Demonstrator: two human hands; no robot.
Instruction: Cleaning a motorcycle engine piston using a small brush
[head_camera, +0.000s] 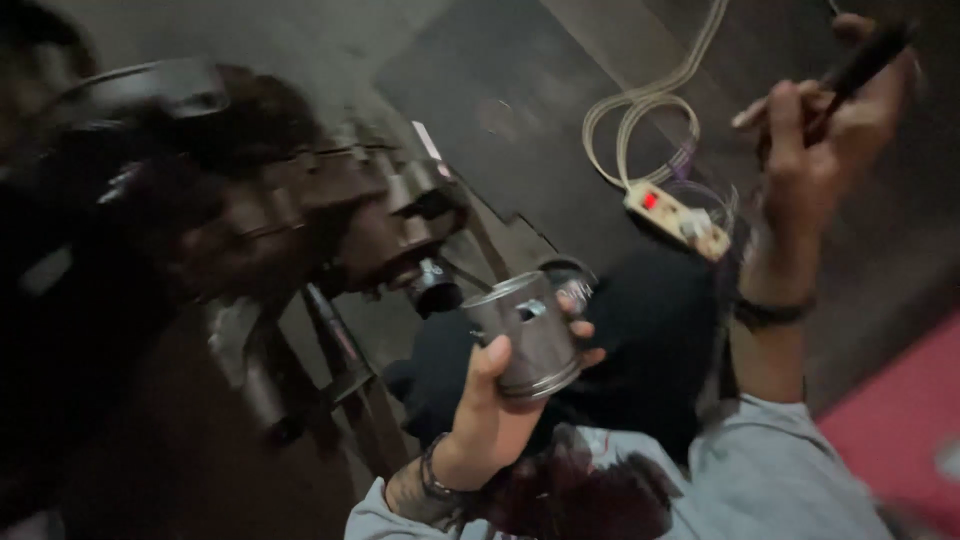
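Dark engine assembly: far left, blurred, on a metal stand.
Left hand: lower centre, grip closed around a grey metal piston, held upright just right of the engine.
Power strip: cream, red switch lit, on the floor beyond, cable looped.
Right hand: raised upper right, grip pinched on a slim dark tool, kind unclear; dark band at wrist.
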